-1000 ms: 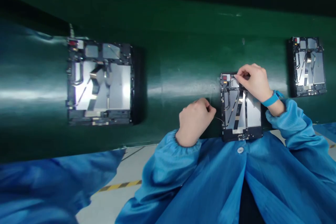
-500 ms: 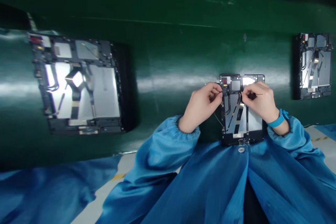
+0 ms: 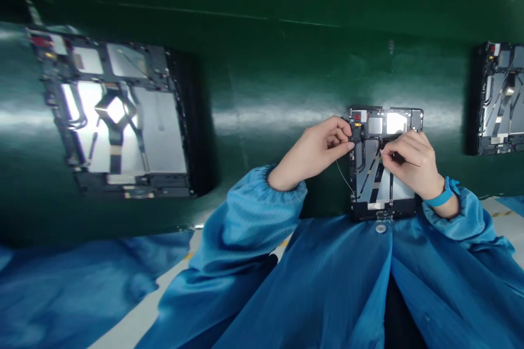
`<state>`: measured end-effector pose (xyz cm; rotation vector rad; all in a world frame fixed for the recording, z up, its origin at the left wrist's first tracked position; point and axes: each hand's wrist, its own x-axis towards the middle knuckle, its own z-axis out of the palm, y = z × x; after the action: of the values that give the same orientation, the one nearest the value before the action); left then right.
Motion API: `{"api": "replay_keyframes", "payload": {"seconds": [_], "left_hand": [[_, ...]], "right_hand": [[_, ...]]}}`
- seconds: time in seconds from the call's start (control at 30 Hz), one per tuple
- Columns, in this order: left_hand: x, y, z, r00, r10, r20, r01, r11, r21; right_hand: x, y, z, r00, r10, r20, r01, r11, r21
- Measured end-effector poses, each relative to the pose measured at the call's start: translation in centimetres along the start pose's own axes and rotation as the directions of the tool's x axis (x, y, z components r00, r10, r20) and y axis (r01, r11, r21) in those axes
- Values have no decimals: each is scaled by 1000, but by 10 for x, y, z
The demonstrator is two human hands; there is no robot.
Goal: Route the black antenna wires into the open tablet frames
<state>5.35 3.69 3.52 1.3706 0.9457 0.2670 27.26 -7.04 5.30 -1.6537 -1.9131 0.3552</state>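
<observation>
An opened tablet (image 3: 403, 190), its inner side up with dark flat ribbons over silver panels, lies in front of my body. My left hand (image 3: 317, 147) is at its upper left edge, thumb and fingers closed together. A thin pale cable (image 3: 344, 176) loops out from under this hand to the tablet's lower left side; its upper end is hidden in the fingers. Over the middle of the tablet, my right hand (image 3: 411, 161) pinches a thin dark stick-like tool (image 3: 414, 164), whose rear end pokes out to the right. The fingertips hide its working tip.
A second opened tablet (image 3: 161, 147) sits raised on a dark block at the left. Another one (image 3: 497, 103) stands at the right edge, partly cut off. The green tabletop (image 3: 254, 76) is glossy. Another person's blue sleeve (image 3: 82, 283) shows at lower left.
The view has shifted slightly. My right hand has moved a little down the tablet, uncovering more of its upper right panel. My left hand stays at the left edge.
</observation>
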Motion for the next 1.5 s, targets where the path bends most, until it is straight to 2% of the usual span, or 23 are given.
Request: {"api": "replay_keyframes", "payload": {"seconds": [0.2,0.4,0.5,0.57,0.67,0.73,0.83,0.9,0.97,1.07,1.13,1.27,1.33,1.4,1.5], "left_hand": [[1,-1,-1,1000,-18,23,19,999,-49],[-4,-7,12,994,-11,-107,3,997,-73],[-6,-3,14,990,-13,-140,10,1000,-23],[-6,6,11,992,-25,-122,36,995,89],[-4,26,4,998,-4,-60,28,914,404],[0,39,0,999,40,6,-35,795,605],[11,53,-2,989,47,143,-140,625,768],[19,59,-3,977,15,213,-184,564,805],[26,62,-3,968,-6,250,-206,547,811],[30,64,-2,968,-18,252,-201,548,812],[29,65,0,971,-21,239,-194,516,835],[19,65,3,976,2,220,-198,449,872],[12,66,6,980,31,194,-188,440,878],[4,67,14,987,54,153,-161,444,881],[-6,65,37,996,53,78,-94,462,882]], "right_hand": [[-4,-2,-3,999,-16,-36,18,999,47],[-7,-1,-1,999,47,8,-48,993,105],[-8,-1,-2,999,32,-19,-29,990,136],[-8,-1,-3,999,22,-31,-18,990,140],[-10,2,-4,999,35,-5,-34,991,130],[-11,4,-4,999,45,16,-46,991,122],[-12,9,-3,1000,27,7,-28,992,121],[-13,12,-1,1000,4,-14,-2,991,136],[-14,14,0,1000,-3,-15,6,988,152],[-16,16,1,1000,4,14,-6,986,169],[-17,17,0,1000,13,3,-13,983,181],[-13,18,-4,976,141,-164,-127,988,93],[-7,20,-6,962,193,-194,-191,981,30],[-1,22,-7,974,177,-143,-181,983,-19],[4,27,-9,997,61,-38,-63,995,-73]]}}
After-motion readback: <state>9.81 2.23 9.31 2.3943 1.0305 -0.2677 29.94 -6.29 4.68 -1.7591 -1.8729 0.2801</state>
